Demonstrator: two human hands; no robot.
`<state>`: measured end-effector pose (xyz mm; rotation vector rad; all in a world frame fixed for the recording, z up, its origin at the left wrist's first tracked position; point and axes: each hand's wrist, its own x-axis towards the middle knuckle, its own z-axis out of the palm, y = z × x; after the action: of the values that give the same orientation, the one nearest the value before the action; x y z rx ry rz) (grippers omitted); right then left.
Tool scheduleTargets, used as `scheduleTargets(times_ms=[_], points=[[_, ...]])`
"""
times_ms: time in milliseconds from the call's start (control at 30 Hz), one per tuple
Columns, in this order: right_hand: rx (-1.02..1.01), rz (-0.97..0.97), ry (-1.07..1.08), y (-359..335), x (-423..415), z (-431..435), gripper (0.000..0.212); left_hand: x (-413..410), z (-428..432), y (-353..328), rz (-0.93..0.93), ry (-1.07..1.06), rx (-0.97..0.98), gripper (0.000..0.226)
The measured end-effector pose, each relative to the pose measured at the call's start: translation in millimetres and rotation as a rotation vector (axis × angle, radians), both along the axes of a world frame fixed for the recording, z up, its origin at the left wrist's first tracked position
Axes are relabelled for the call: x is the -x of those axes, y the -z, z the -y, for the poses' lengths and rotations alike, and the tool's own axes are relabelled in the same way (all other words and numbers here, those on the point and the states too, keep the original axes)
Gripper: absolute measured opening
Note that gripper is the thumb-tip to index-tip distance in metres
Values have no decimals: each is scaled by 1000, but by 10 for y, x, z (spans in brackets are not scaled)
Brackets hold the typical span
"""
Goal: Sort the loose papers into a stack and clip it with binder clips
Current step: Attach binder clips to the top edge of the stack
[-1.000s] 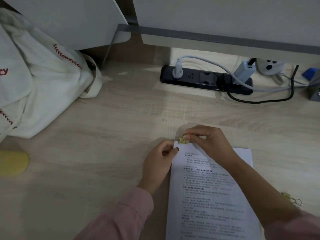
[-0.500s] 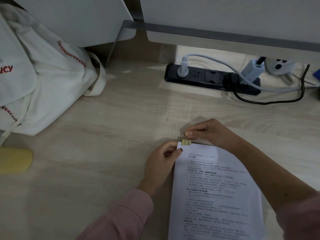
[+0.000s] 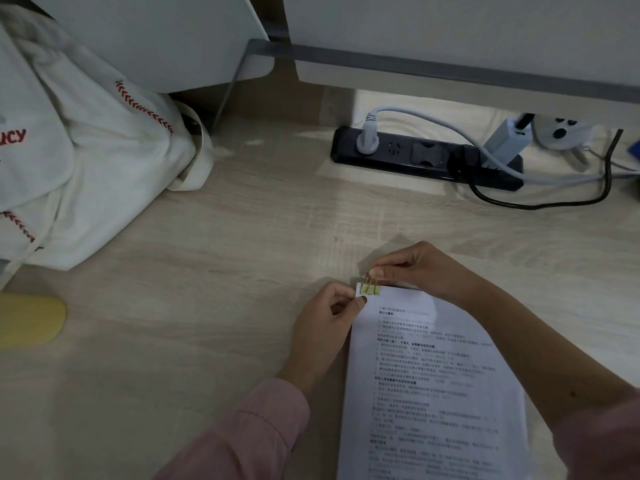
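Desk (image 3: 242, 271): pale wood grain, matt, smooth. Papers (image 3: 433, 393): thin white paper, matt, w/ print. Clip (image 3: 370, 289): yellow-green body, thin metal wire handles. Bag (image 3: 86, 168): off-white cloth, red stitching. Power strip (image 3: 426, 157): black plastic, slight sheen. My sleeve (image 3: 249, 438): soft pink cloth.

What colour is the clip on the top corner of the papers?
Pale yellow-green binder clip, clearest in the head view.

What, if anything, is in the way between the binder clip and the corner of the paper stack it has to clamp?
Nothing visible. The binder clip sits right on the top left corner of the paper stack. The right hand pinches its wire handles, and the left hand pinches the corner just beside it.
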<state>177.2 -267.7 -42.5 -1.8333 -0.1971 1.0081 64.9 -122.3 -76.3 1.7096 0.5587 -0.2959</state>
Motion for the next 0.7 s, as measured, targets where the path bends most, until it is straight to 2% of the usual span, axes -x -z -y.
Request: scheduleTargets(times_ms=[67, 333, 500, 600, 700], points=[[7, 2, -11, -14, 6, 2, 17, 5, -4, 5, -2, 4, -12, 8], [-12, 11, 47, -73, 107, -10, 23, -4, 22, -42, -23, -1, -64, 7], [125, 327, 233, -140, 391, 231, 16, 4, 68, -114, -26, 12, -133, 6], [205, 453, 328, -158, 715, 547, 21, 59, 156, -192, 20, 39, -226, 19], [369, 561, 384, -117, 1076, 929, 22, 170, 221, -191, 87, 106, -356, 47]])
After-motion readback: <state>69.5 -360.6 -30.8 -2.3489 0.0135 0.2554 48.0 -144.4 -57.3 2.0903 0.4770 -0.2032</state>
